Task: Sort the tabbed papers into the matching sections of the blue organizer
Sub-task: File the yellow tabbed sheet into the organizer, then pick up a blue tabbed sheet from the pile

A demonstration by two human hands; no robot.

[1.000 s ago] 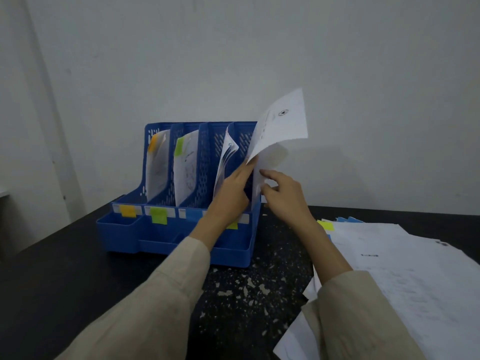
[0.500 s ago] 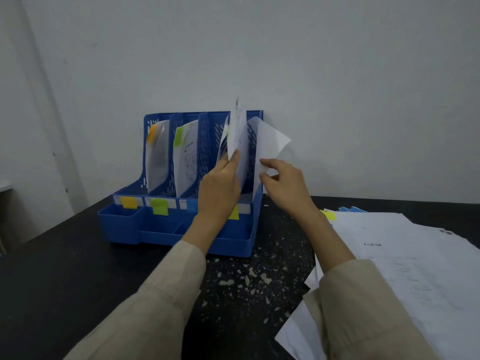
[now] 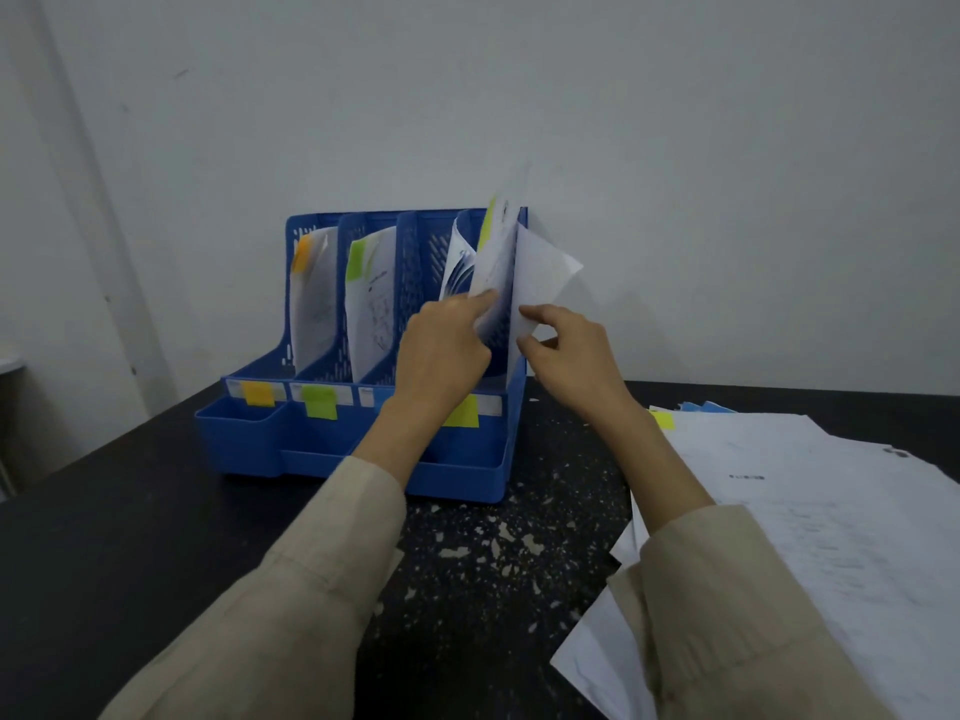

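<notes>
Since a second ago the raised sheet (image 3: 496, 262) has come down from above the hands and now stands nearly upright in the rightmost section of the blue organizer (image 3: 358, 433), its top edge poking above the rim with a yellow-green tab along its upper left edge. Left hand (image 3: 444, 350) pinches this sheet near its lower part, thumb and forefinger closed on the paper. Right hand (image 3: 571, 350) pinches a second white sheet (image 3: 545, 272) just beside the first, at its lower edge; that sheet leans out over the organizer's right wall with one corner pointing right.

Four upright sections show in the organizer, which sits on a dark speckled table (image 3: 493, 553) against a pale wall. Counted from the left: the first holds paper with an orange tab (image 3: 302, 252), the second paper with a green tab (image 3: 356, 262), the third looks bare, and the fourth holds a curled bundle of printed pages (image 3: 457, 267) beside the two held sheets. Three coloured labels are visible on the front strip: orange (image 3: 258, 393), green (image 3: 320, 401) and yellow-green (image 3: 462, 412), the last partly behind the left wrist.

One loose pile of white papers (image 3: 810, 511) lies on the table to the right, with a yellow tab (image 3: 664, 420) and a blue edge showing at its far side.
</notes>
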